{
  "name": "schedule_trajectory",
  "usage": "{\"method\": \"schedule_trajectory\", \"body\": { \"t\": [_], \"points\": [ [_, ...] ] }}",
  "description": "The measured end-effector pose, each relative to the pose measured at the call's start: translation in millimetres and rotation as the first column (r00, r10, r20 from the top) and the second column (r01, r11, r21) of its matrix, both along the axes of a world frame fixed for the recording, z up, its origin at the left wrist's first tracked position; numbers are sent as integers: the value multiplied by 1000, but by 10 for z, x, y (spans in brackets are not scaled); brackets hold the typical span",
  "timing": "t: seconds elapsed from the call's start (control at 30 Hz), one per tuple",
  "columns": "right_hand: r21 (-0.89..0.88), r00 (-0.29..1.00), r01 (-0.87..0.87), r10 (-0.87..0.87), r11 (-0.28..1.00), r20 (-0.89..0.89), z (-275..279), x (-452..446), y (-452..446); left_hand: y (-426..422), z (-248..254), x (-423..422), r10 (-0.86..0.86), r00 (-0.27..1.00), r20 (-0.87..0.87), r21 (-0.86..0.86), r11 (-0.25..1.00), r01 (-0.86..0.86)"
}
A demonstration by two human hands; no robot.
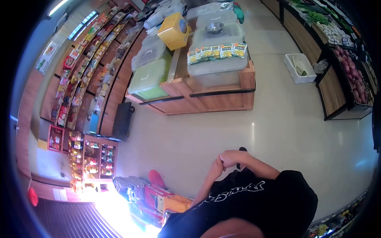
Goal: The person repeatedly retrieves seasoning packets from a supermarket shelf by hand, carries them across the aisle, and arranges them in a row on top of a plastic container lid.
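My left hand and my right hand meet in front of my black shirt, low in the head view. Both are closed, with their fingers folded and pressed against each other. No object shows in or between them, though the inner sides of the fingers are hidden. Beyond the hands is the pale, shiny floor. A dark shoe tip shows just past my right wrist.
Ahead stands a wooden display island with lidded bins, yellow packets and a yellow box. Shelves of packaged goods line the left. A white crate sits by the vegetable stand at the right. Bagged goods lie lower left.
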State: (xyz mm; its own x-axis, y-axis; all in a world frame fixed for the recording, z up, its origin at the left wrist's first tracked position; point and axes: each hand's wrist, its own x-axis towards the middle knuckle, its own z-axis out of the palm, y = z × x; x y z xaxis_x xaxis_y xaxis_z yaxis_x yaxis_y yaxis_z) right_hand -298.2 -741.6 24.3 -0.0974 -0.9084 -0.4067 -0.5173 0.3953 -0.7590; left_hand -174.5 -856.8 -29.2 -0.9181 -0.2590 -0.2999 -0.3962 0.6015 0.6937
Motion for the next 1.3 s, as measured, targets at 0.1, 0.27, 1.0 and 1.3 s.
{"method": "schedule_trajectory", "body": {
  "t": [0.1, 0.27, 1.0, 1.3],
  "points": [
    [-26, 996, 64, -65, 998, -62, 208, -702, -175, -246, 325, -777, -26, 1000, 6, 75, 997, 26],
    [30, 954, 257, -248, 966, -170, 404, -1433, -200, -380, 308, -1730, -172, 981, -88, -157, 975, 157],
    [-137, 445, 857, -847, 497, -289, -198, -4925, -76, -642, 524, -6170, -473, 839, -269, -2, 871, 490],
    [-95, -13, 995, -993, -2, -119, -898, -6293, -194, -1722, 2925, -6787, -151, 149, -977, -3, 710, 704]
  ]
}}
